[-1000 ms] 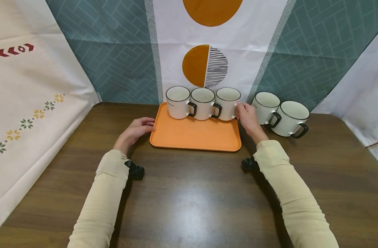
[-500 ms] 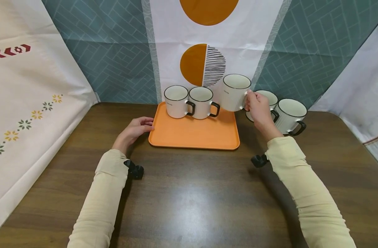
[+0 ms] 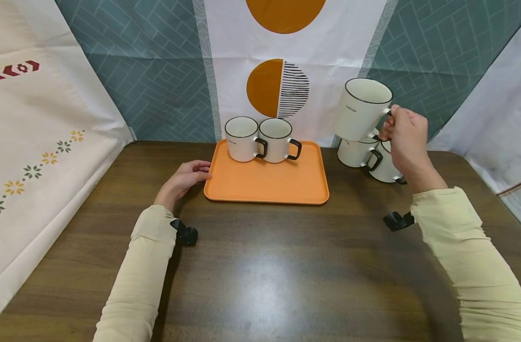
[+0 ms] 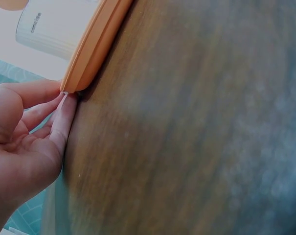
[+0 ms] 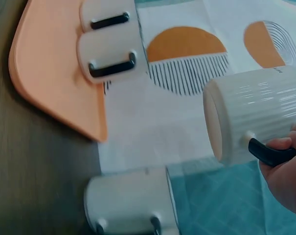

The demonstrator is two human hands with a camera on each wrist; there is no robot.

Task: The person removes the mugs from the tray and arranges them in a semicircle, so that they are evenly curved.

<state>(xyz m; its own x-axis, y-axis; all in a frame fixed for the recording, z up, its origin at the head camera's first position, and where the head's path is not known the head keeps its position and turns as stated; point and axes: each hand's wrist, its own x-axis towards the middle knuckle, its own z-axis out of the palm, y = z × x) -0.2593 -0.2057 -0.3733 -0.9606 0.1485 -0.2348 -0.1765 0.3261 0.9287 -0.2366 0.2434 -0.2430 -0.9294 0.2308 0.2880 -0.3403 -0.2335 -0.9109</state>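
Note:
My right hand (image 3: 408, 135) grips the black handle of a white ribbed mug (image 3: 358, 114), held upright in the air at the right. The mug overlaps two more white mugs, one nearer the tray (image 3: 351, 154) and one farther right (image 3: 381, 167), standing on the table. In the right wrist view the fingers curl round the handle (image 5: 270, 154). At the orange tray's (image 3: 265, 185) left edge, my left hand (image 3: 185, 179) holds the rim, thumb and fingertips meeting it in the left wrist view. Two white mugs, the left (image 3: 241, 146) and the right (image 3: 273, 147), stand along the tray's back.
A brown wooden table (image 3: 260, 266) lies under everything. Behind it hangs a teal cloth (image 3: 153, 85) with a white panel of orange circles. A white embroidered cloth (image 3: 51, 123) runs along the left side.
The third mug has risen off the tray's right end and moved right in my right hand, over the two table mugs. My left hand has stayed at the tray's edge.

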